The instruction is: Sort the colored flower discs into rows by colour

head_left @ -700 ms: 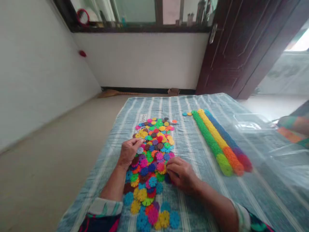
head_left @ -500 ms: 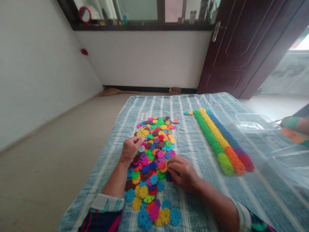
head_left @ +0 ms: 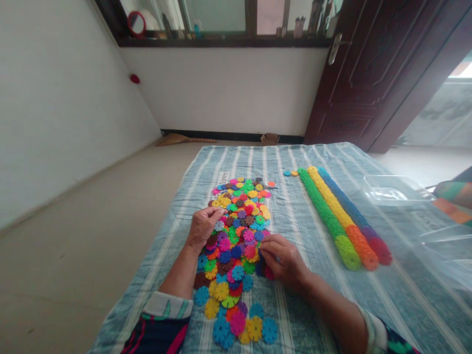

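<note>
A long heap of notched plastic discs in many colours lies along the bed-like surface, overlapping each other. At its left edge is my left hand, thumb and forefinger pressed together near some yellow discs. Whatever sits in that pinch, if anything, is too small to make out. My right hand rests at the right edge of the heap with its fingers curled and closed; a dark blue disc and a pink one show just under it. The fingertips hide what they may hold.
Right of the heap lie three long rods of stacked discs: green, yellow and orange, blue and red. Clear plastic boxes stand farther right, near another person's limb. Striped cloth covers the surface.
The whole view has shifted slightly, so everything sits a little farther right. Both hands keep nearly the same place over the discs; a pink disc shows more clearly under my right hand.
</note>
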A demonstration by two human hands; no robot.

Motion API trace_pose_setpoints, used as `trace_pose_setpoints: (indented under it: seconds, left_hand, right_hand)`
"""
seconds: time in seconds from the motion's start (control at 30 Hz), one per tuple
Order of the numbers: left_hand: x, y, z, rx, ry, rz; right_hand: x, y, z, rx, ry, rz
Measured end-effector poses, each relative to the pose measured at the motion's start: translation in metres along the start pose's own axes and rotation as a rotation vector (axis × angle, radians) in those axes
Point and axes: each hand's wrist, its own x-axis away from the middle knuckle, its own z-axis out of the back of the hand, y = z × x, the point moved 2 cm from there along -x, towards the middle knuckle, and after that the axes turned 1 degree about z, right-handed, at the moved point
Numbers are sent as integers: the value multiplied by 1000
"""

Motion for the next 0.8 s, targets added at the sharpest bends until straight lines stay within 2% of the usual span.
trace_pose_setpoints:
  seconds: [0.1, 0.17, 0.23, 0.33, 0.43, 0.5, 0.63, 0.8]
  left_hand:
    - [0, 0, 0, -4, 1, 3]
    - [-1, -2, 0, -4, 2, -2]
    - [-3, -5, 0, -3, -7, -10]
    - [-4, -8, 0, 5, -26, -18]
    - [-4, -8, 1, 9, -24, -11]
    - [-4, -9, 1, 5, -22, -4]
    - [-5, -11, 0, 4, -32, -2]
    - [-5, -13, 0, 13, -36, -2]
  right_hand:
    - [-16, 13, 8, 94, 146, -66]
    - [-30, 25, 12, 192, 178, -142]
    - [-44, 37, 13, 294, 143, -229]
    - [-56, 53, 8, 415, 2, -314]
    - [-59, 63, 2, 469, -132, -334]
    - [-58, 68, -1, 466, -170, -335]
    - [-54, 76, -1, 402, -163, -330]
    - [-53, 84, 0, 289, -81, -309]
